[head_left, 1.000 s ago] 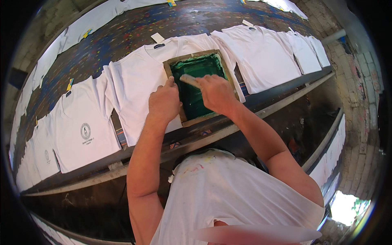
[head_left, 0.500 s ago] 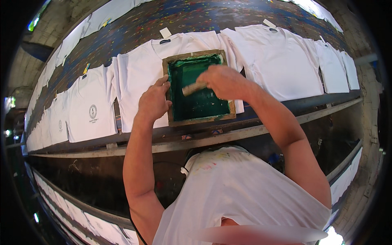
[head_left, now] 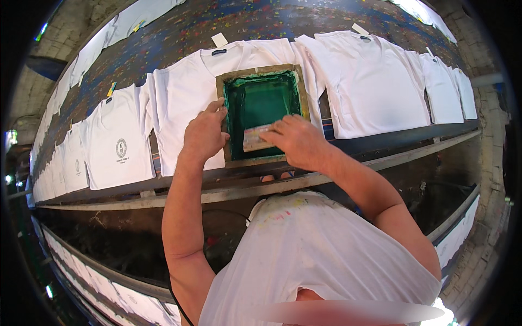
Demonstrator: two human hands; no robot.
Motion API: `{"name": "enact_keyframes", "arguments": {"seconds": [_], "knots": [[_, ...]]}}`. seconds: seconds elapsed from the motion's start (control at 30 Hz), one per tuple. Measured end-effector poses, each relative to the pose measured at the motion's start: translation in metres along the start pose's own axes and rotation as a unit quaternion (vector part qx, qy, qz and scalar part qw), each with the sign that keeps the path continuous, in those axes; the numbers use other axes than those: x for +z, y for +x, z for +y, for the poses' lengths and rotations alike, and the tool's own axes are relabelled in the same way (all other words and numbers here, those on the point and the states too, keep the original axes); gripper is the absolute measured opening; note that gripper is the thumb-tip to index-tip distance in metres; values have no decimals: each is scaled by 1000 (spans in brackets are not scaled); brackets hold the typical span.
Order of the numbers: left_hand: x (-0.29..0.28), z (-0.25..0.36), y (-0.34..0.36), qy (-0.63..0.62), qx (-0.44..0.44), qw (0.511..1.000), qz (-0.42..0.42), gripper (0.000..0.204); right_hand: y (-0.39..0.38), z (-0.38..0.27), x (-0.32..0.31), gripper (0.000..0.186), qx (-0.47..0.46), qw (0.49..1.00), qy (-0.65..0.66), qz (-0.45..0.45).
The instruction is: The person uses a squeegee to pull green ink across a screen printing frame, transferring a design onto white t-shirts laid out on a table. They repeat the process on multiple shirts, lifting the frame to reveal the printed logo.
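Observation:
A wooden-framed printing screen [head_left: 265, 103] with green ink on its mesh lies on the front of a white T-shirt [head_left: 185, 92]. My left hand [head_left: 205, 130] grips the left side of its frame, thumb and fingers against the wood. With my right hand [head_left: 298, 140] I hold a squeegee [head_left: 254, 139] by its wooden handle, inside the frame near its lower edge. The squeegee's blade is hidden from above. What the screen covers on the shirt does not show.
A printed white T-shirt [head_left: 120, 138] with a dark round emblem lies to the left. To the right is a plain white T-shirt [head_left: 375, 87]. The long table [head_left: 272, 22] is speckled with paint, and a rail [head_left: 228, 199] runs along its near edge. More shirts lie behind and below.
My right hand has drawn the squeegee down toward me, from the screen's middle to near its lower edge. The left hand and the frame have stayed in place.

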State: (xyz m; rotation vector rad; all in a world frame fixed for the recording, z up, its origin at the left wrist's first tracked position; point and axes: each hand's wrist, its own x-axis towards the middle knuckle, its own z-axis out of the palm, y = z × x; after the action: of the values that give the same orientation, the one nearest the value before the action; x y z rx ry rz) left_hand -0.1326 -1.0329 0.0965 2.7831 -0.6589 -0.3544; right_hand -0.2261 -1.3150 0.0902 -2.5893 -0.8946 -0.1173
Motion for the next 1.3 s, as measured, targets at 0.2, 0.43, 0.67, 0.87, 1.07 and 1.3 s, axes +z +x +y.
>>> {"name": "enact_keyframes", "arguments": {"seconds": [0.2,0.43,0.67,0.87,1.07,1.3], "knots": [[-2,-3,-1,0,22,1000,9,64,14,27,-24,49,38,987,99,-119],[-2,-4,-1,7,33,999,14,65,86,89,-17,43,100,994,35,30],[4,-11,-6,-17,42,998,41,67,49,52,-1,48,99,995,8,-5],[38,-23,-17,-143,44,978,142,69,8,-1,2,54,60,998,-4,6],[92,-14,-19,-520,-81,829,190,57,-20,-37,7,56,62,998,-6,17],[110,11,-16,-278,-35,900,335,54,-39,-42,5,53,70,994,80,20]]}}
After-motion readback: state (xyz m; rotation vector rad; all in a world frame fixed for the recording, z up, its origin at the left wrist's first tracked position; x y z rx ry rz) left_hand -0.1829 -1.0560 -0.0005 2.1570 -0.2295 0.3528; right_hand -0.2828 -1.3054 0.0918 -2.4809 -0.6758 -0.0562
